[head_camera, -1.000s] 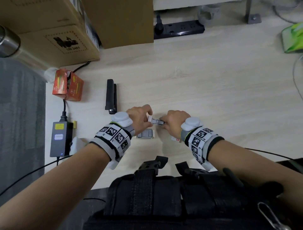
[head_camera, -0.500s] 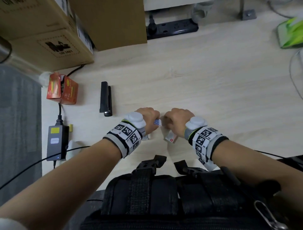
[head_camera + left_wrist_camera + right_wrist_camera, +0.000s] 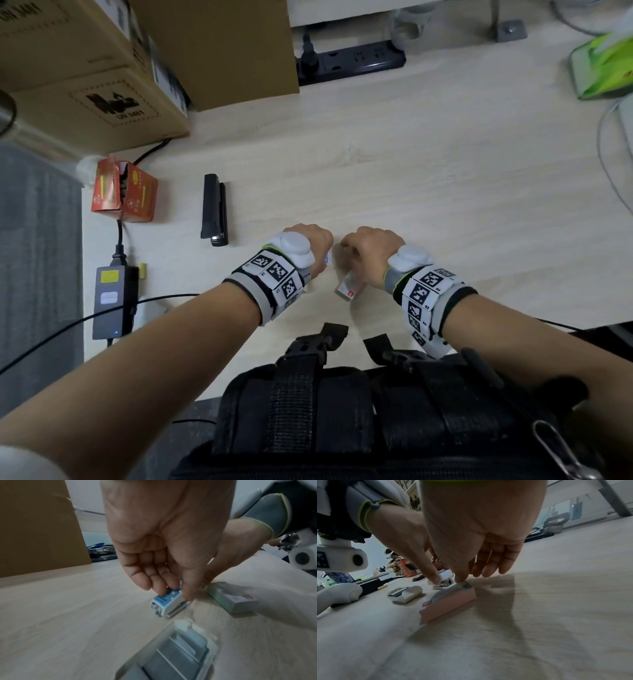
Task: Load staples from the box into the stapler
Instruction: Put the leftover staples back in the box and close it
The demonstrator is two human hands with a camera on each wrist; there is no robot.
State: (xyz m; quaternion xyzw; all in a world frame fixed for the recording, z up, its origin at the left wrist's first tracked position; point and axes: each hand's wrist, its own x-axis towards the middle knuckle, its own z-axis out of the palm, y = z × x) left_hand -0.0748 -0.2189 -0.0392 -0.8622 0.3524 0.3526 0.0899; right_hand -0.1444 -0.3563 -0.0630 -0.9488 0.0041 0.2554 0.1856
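A small blue-and-white stapler [image 3: 165, 603] stands low over the table, and my left hand [image 3: 175, 589] pinches it between thumb and fingertips. In the head view only a blue sliver of the stapler [image 3: 327, 259] shows between my left hand [image 3: 315, 246] and my right hand [image 3: 363, 250]. My right hand [image 3: 464, 574] has its thumb and curled fingers at the stapler's metal end [image 3: 447, 582]. The open staple tray [image 3: 173, 654] with grey staple strips lies just in front of the left wrist. The box sleeve [image 3: 447, 601] lies under my right hand.
A black stapler [image 3: 214, 209] lies to the left of my hands, with a red carton [image 3: 123, 190] and a power adapter [image 3: 114, 298] farther left. Cardboard boxes [image 3: 102, 68] and a power strip [image 3: 349, 61] stand at the back. A green pack [image 3: 603, 65] sits far right.
My hands have closed in on each other. The metal piece that showed between them a second ago is now hidden by the fingers.
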